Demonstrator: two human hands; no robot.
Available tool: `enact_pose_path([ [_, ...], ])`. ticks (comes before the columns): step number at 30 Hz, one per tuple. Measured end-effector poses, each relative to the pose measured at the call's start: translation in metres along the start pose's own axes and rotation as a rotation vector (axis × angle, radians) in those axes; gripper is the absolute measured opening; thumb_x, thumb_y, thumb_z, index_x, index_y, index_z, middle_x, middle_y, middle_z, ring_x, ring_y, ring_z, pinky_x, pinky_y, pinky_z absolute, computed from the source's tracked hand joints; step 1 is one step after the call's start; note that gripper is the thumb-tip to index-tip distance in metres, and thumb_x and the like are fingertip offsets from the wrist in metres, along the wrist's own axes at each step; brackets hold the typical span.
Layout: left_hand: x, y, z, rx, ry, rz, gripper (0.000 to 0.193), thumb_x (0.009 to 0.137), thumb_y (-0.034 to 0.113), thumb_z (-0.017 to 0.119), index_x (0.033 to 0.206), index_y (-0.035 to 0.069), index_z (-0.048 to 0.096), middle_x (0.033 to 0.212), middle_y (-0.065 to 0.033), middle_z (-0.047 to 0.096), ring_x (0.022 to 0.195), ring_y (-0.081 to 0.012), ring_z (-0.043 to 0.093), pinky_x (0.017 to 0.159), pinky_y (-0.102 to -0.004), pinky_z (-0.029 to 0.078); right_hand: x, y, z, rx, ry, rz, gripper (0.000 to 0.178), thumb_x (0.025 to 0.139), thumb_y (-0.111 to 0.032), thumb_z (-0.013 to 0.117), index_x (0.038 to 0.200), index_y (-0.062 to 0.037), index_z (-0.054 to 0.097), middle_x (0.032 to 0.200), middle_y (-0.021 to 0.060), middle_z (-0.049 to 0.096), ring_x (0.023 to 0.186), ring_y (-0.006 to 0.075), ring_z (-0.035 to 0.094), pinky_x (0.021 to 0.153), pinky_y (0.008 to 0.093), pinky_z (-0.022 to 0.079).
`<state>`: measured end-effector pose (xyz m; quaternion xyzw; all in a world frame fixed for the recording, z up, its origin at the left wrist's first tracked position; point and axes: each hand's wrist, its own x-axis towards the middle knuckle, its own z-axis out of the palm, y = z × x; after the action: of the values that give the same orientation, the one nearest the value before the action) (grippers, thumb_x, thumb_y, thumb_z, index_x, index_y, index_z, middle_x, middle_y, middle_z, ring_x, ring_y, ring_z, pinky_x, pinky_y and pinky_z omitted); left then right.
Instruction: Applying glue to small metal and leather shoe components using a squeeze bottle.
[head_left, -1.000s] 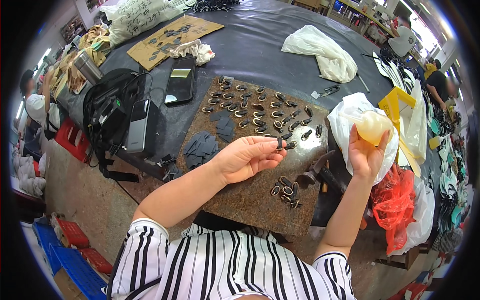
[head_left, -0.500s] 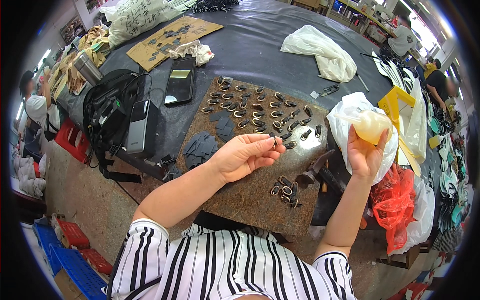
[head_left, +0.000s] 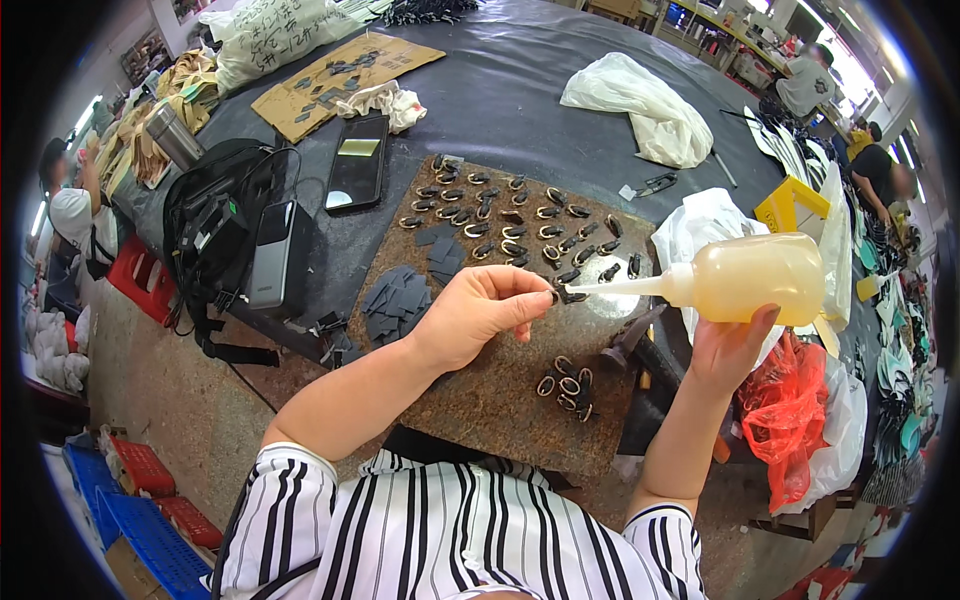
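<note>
My left hand pinches a small black piece between thumb and fingertips, mostly hidden by them. My right hand grips a clear squeeze bottle of yellowish liquid, tipped on its side. Its long thin nozzle points left, with the tip right at the pinched piece; whether they touch I cannot tell. Under both hands lies a brown stone slab. Rows of small black tabs with metal rings cover its far part, and a smaller heap of ringed tabs sits nearer me. Dark square patches are piled on the left.
A hammer lies at the slab's right edge, beside white and red plastic bags. Leftward are a phone, a power bank and a black backpack. Behind are cardboard and pliers. Other people work farther off.
My right hand has tipped the bottle over, bringing its nozzle left and down to the piece in my left fingers. My left hand keeps its pinch and has barely moved.
</note>
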<state>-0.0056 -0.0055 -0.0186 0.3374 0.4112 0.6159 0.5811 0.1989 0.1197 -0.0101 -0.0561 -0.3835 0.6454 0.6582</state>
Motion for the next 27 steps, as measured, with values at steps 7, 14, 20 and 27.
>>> enact_pose_path([
  [7, 0.000, 0.001, -0.002, -0.122, -0.022, -0.097, 0.014, 0.072, 0.012, 0.057, 0.079, 0.000, 0.055, 0.066, -0.0019, 0.052, 0.054, -0.0067, 0.049, 0.052, -0.0203, 0.044, -0.005, -0.001, -0.003, -0.156, -0.149, -0.091, 0.052, 0.073, -0.029, 0.055, 0.116, -0.0065, 0.033, 0.116, 0.0081, 0.038, 0.108, 0.0242, 0.037, 0.091, 0.0409, 0.028],
  [14, 0.001, 0.000, -0.003, -0.150, -0.040, -0.136, 0.012, 0.072, 0.012, 0.057, 0.077, 0.001, 0.055, 0.063, -0.0001, 0.050, 0.052, -0.0054, 0.046, 0.053, -0.0225, 0.046, -0.009, -0.001, 0.000, -0.270, -0.174, -0.125, 0.054, 0.072, -0.033, 0.056, 0.115, -0.0065, 0.035, 0.115, 0.0088, 0.040, 0.106, 0.0252, 0.038, 0.089, 0.0400, 0.032],
  [20, 0.002, -0.001, -0.004, -0.208, -0.040, -0.157, 0.009, 0.073, 0.010, 0.055, 0.077, 0.002, 0.055, 0.062, -0.0001, 0.050, 0.050, -0.0048, 0.046, 0.053, -0.0230, 0.046, -0.013, -0.001, 0.000, -0.317, -0.217, -0.182, 0.056, 0.072, -0.034, 0.056, 0.115, -0.0065, 0.034, 0.114, 0.0092, 0.040, 0.106, 0.0253, 0.038, 0.088, 0.0399, 0.033],
  [27, 0.003, -0.001, -0.007, -0.254, -0.031, -0.176, 0.009, 0.073, 0.009, 0.056, 0.076, 0.001, 0.055, 0.063, -0.0013, 0.052, 0.049, -0.0048, 0.048, 0.053, -0.0231, 0.047, -0.012, -0.006, 0.011, -0.320, -0.333, -0.235, 0.057, 0.071, -0.037, 0.054, 0.115, -0.0068, 0.034, 0.114, 0.0102, 0.040, 0.105, 0.0252, 0.040, 0.085, 0.0395, 0.036],
])
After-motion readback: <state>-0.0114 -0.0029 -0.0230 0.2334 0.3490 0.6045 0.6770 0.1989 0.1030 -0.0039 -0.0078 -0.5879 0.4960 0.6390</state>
